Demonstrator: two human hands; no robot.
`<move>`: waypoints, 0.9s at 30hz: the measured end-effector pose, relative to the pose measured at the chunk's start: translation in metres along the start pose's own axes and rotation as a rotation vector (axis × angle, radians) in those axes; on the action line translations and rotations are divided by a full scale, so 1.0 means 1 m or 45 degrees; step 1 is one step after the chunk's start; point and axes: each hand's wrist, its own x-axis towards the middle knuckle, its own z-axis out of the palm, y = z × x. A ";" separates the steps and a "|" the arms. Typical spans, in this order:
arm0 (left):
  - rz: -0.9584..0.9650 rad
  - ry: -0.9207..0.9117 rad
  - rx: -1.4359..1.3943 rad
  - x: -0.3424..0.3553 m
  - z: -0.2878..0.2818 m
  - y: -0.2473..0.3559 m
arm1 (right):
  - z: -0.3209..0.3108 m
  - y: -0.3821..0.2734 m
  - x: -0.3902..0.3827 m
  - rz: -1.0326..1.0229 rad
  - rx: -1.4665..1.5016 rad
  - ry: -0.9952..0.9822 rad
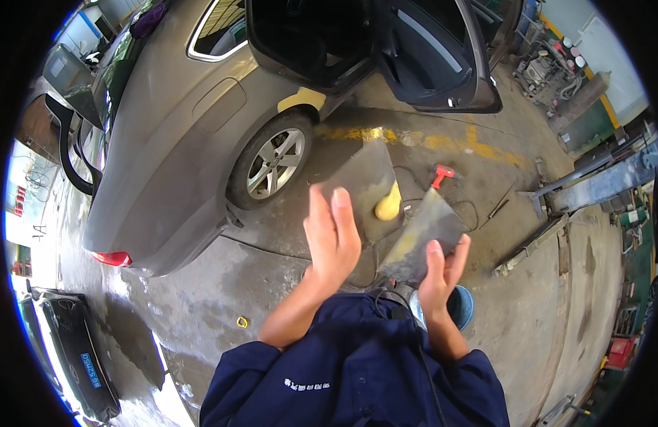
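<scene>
Working the paste [388, 205] between board [364, 169] and spreader [423, 238] is, in my judgement from this remote post, the step in hand. Findings are as follows.

The left hand [334, 238] and right hand [438, 285] are apart from each other, both raised in front of the body. The left appears clamped on the near edge of the board, thumb and fingers pointing away from the wearer; blur leaves the exact contact uncertain. The right is clamped on the spreader, thumb on the near face, which carries yellow smears.

The paste sits as one yellow lump at the board's right margin, on the side facing the spreader. The spreader stands tilted just beside it; I cannot confirm whether the two tools touch.

Beyond the hands stands a grey car [165, 156], with a yellow patch [302, 99] above its rear wheel [275, 164]. A red power tool [443, 174] lies on the floor [193, 306]; a blue bucket [466, 312] stands beside the right forearm.

In my assessment, the next move calls for a steady board and the spreader's edge laid flat against the lump, gathering it inward from the margin, where it could slip off.
</scene>
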 end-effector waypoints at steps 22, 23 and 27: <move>-0.066 -0.051 -0.064 -0.021 -0.013 0.000 | 0.032 -0.041 0.047 -0.510 0.212 0.439; -0.080 -0.024 -0.124 -0.018 -0.016 0.004 | 0.032 -0.038 0.044 -0.516 0.201 0.376; 0.035 0.182 0.074 -0.011 -0.012 0.012 | 0.039 -0.012 0.019 -0.572 -0.010 -0.051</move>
